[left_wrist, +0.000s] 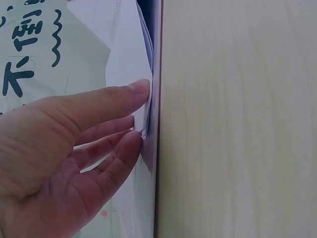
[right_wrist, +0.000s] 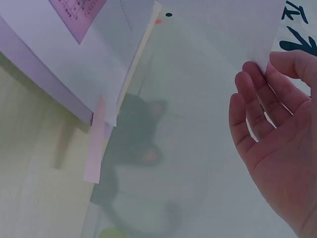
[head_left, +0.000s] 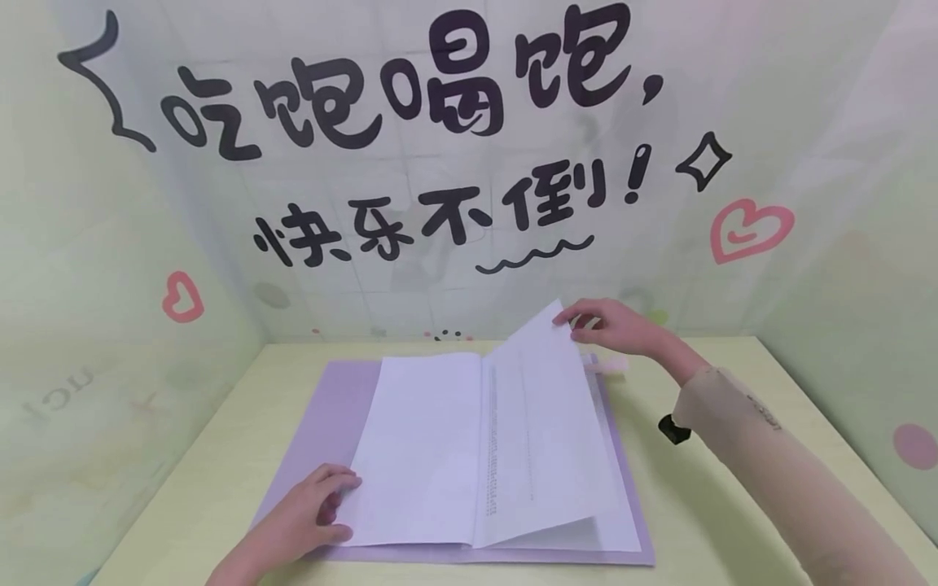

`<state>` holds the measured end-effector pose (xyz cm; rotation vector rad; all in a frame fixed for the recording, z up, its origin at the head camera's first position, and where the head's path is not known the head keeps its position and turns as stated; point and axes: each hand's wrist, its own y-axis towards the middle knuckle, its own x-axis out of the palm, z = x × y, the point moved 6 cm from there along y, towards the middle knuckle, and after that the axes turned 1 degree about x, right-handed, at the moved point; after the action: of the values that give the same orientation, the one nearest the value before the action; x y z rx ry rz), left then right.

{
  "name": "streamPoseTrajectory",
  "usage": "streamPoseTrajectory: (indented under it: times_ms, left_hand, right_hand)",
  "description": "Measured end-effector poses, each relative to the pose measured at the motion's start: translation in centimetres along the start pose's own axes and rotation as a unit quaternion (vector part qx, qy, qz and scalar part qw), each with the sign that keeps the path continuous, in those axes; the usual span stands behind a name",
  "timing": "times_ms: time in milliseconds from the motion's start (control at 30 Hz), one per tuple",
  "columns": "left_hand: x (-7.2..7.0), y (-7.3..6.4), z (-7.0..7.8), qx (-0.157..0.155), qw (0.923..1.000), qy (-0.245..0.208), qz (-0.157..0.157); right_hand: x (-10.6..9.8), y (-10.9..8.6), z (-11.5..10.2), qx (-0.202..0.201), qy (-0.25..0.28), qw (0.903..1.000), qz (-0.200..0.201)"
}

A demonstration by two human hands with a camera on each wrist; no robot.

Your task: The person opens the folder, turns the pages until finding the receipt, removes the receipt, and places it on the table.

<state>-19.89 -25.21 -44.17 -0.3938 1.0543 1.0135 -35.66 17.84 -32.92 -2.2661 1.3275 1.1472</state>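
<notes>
A purple folder (head_left: pixel 346 391) lies spread on the table with printed white sheets inside. My right hand (head_left: pixel 611 325) pinches the upper right corner of a lifted page (head_left: pixel 538 407). In the right wrist view, thumb and fingertips meet on that page (right_wrist: pixel 237 22), the hand (right_wrist: pixel 277 119) being otherwise loose. At the lower left, my left hand (head_left: pixel 300 517) rests on the outer edge of the left page (head_left: pixel 421 448). The left wrist view shows this hand (left_wrist: pixel 79 134) with thumb and fingers spaced apart along the paper's edge.
A pink paper strip (right_wrist: pixel 94 148) sticks out past the folder's top edge. Light wood table (head_left: pixel 681 505) surrounds the folder. A pale wall (head_left: pixel 330 301) with large dark writing stands behind, with side walls at left and right. A black band (head_left: pixel 674 429) is at the right wrist.
</notes>
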Motion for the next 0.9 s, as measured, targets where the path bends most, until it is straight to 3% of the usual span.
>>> streamPoseTrajectory:
  times_ms: [433,900]
  left_hand:
    - [0.0,0.1,0.0,-0.015,0.9994,-0.028,-0.016]
    - [0.1,0.2,0.3,-0.016,0.9993,-0.009,-0.033]
  right_hand:
    - [0.2,3.4,-2.7,-0.025,0.001,0.9997,0.008]
    - [1.8,6.6,-5.7,-0.043,0.012,0.9981,0.043]
